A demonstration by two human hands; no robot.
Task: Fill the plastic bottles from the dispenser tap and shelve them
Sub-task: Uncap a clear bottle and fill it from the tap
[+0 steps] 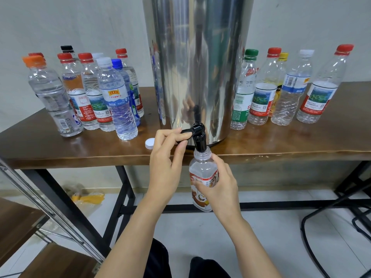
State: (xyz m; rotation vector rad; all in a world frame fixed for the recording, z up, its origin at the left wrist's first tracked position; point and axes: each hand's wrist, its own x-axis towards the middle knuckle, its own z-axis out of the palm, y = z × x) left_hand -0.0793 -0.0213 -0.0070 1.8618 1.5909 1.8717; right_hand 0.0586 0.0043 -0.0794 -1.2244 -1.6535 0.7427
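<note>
- Head view, mid-fill: uncapped plastic bottle held upright just below the table edge, mouth pressed up around the spout of the black tap.
- Gripped round the label by the right hand, fingers and thumb wrapped about the body. Clear walls, a white, orange and brown label, bare neck. Water level inside too hard to read.
- Just left of that grip, the left hand pinching the tap lever between thumb and curled fingers. No stream visible from this angle.
- Behind and above both grips, rising out of frame: the polished steel dispenser, standing on the brown wooden table.
- On the tabletop a little left of the left hand: a white cap, judged to belong to the bottle in hand.
- Farther left of the grips: a capped cluster of bottles, looking water-filled, so probably finished with the tap.
- Well to the right of the grips: a capped row of bottles, looking empty, so probably waiting their turn.
- Low and far left of the grips, closest to the camera: a metal-framed shelf with wooden boards.
- Judged progress: roughly midway through the filling. Left to do: topping up and capping this bottle, working through the right-hand row, then shelving the lot.
</note>
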